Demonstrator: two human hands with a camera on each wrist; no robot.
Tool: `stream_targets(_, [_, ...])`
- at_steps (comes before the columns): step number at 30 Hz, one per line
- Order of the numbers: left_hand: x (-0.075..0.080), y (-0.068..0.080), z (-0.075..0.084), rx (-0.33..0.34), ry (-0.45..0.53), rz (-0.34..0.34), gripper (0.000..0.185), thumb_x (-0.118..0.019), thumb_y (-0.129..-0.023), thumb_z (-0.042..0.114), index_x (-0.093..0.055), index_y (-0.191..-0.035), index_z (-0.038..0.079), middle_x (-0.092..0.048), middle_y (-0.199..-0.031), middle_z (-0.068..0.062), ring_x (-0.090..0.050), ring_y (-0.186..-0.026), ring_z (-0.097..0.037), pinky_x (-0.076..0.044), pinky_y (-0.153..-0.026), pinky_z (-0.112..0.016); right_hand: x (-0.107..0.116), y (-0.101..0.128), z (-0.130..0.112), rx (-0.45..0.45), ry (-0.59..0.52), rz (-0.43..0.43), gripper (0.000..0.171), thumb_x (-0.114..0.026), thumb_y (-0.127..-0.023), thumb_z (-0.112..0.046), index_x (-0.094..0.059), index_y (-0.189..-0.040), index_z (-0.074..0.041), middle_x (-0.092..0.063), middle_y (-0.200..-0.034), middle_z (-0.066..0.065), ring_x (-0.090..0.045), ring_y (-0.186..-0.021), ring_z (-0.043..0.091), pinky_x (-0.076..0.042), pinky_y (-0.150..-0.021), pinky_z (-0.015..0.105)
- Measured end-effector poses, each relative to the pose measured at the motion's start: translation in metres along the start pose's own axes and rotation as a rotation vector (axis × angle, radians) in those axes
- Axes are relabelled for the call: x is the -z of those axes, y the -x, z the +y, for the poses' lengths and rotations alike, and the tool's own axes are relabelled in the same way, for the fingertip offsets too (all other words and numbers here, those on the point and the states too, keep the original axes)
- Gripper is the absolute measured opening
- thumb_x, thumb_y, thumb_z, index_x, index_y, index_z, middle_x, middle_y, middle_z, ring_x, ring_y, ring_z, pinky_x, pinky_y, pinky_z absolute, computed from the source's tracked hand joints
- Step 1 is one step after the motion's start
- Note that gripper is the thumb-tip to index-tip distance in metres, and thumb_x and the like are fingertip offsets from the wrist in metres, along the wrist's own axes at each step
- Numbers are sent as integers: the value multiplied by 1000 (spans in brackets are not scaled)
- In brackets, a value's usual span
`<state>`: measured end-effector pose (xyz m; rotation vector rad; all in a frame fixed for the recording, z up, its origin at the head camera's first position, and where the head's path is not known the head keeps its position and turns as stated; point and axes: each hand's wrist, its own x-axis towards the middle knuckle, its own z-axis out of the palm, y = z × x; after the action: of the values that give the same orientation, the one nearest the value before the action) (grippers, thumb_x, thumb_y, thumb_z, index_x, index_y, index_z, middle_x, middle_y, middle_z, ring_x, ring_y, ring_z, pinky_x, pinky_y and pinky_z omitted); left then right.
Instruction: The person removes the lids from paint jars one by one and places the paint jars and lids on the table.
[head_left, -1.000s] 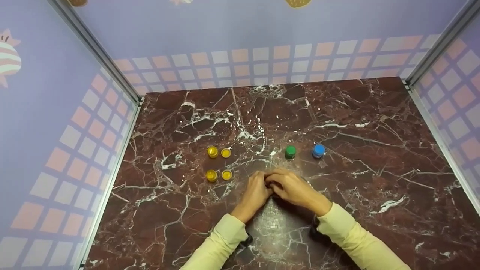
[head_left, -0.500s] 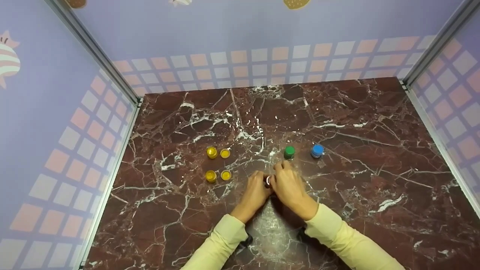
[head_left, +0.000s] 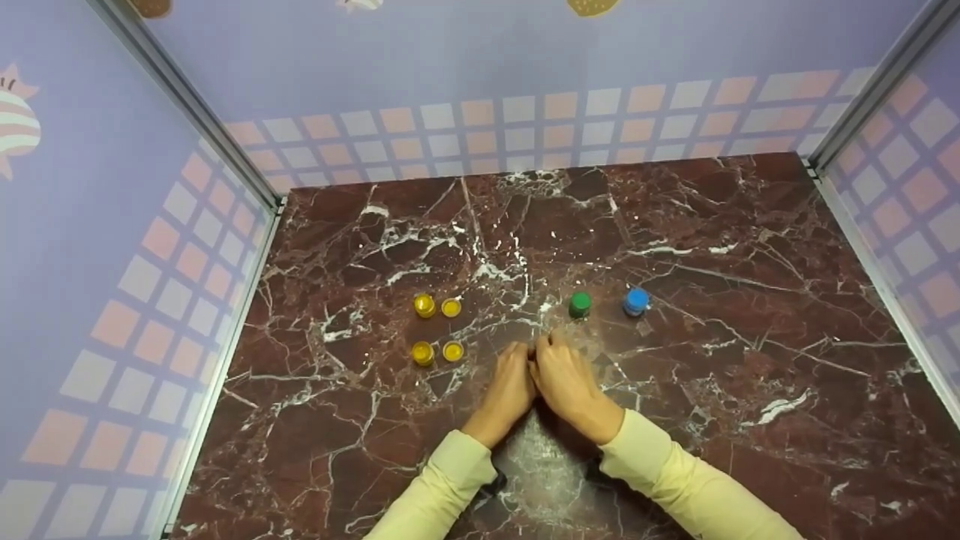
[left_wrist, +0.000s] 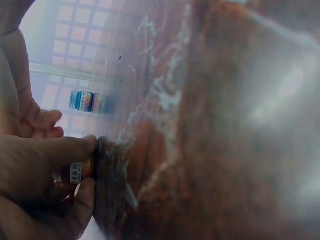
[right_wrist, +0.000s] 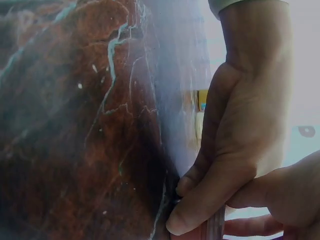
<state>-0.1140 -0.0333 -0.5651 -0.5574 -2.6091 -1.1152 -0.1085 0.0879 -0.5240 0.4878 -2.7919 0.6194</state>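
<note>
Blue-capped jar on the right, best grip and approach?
I'd pinch the body of the blue-capped jar, thumb and finger on opposite sides, coming from above and its right: it stands upright and round, with the green-capped jar on its left. Free a hand first: the left hand pinches another small jar, the right hand beside it.
</note>
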Motion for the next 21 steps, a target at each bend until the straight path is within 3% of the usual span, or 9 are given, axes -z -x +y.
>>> stream_targets(9, [-1,0,0,-2,-15,14,13,-62,-79,-11,-62,-88,-1,-60,-84,-13,-62,-80,-34,-53,-75,-43,3,-2,6,101,-53,-14,17,-76,-82,3,-62,-90,8,-57,-86,17,-62,-77,38,-56,-67,49])
stream_targets(21, [-2,-1,1,38,-30,-3,27,-80,-68,-2,-61,-87,0,-60,-84,-12,-63,-78,-33,-53,-74,-45,18,-9,25,336,-107,-179,21,-74,-83,6,-67,-102,6,-62,-95,16,-63,-85,31,-58,-73,40])
